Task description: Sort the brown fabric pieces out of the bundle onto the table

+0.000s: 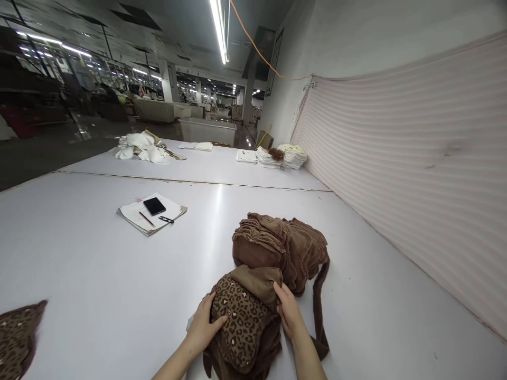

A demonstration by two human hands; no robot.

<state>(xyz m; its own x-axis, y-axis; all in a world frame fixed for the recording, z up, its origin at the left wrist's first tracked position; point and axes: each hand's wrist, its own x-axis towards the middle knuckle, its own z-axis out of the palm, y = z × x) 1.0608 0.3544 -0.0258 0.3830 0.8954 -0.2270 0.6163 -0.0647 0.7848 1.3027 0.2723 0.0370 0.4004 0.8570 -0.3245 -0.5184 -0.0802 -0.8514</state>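
A brown fabric piece with a leopard-print panel [241,322] lies in front of me, its plain brown edge folded over at the top. My left hand [205,323] grips its left side, thumb on top of the print and fingers at the edge. At the upper right, my right hand [288,307] pinches the plain brown fold, thumb on top and the other fingers partly hidden behind. Just beyond lies a stack of folded brown plush pieces [277,245], touching the piece in my hands. A brown strap [318,295] hangs down from the stack's right side, past my right wrist.
Another leopard-print piece [19,338] lies at the left edge. Papers [137,214] hold a phone [154,206], a pen and small thread snips [166,219]. White cloth [142,148] and paper stacks [291,155] sit at the far end. A striped sheet [396,158] borders the table's right side.
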